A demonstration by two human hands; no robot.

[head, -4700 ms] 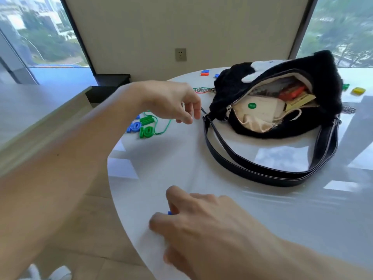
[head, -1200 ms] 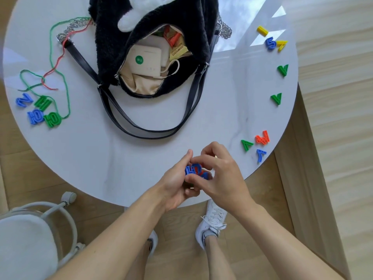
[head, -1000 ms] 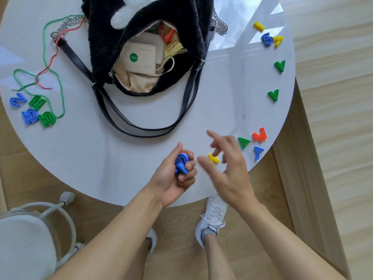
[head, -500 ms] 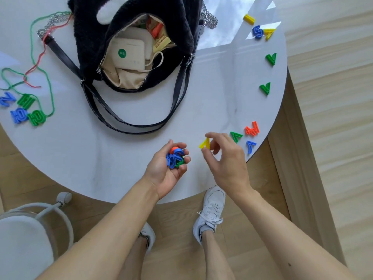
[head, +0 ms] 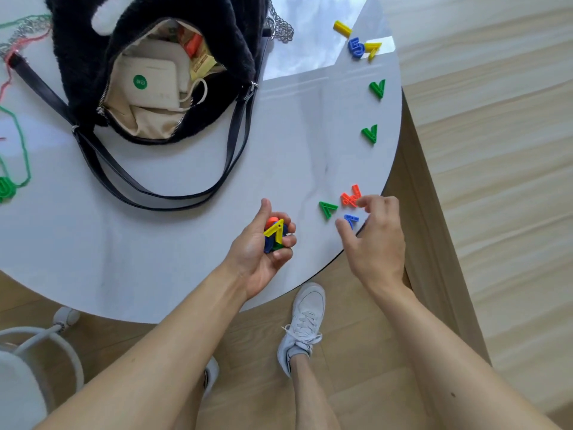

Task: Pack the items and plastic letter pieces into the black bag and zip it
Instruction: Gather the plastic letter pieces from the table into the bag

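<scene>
Two hands are in my view. The left hand (head: 259,252) lies palm-up, fingers curled round a clutch of coloured plastic letter pieces (head: 274,235), a yellow one on top. The right hand (head: 375,240) holds nothing. Its fingers are loosely spread over the worktop edge, one fingertip just beside an orange plastic piece (head: 351,196), the thumb tip at a blue plastic piece (head: 351,218); I cannot tell whether it touches. A green triangular piece (head: 327,209) lies between the hands. Farther along the round white marble worktop (head: 155,259) lie a near green V-shaped piece (head: 369,133) and a far green V-shaped piece (head: 377,87). The black fuzzy bag (head: 77,57) sits unzipped at the far side, a cream pouch (head: 155,85) inside it.
</scene>
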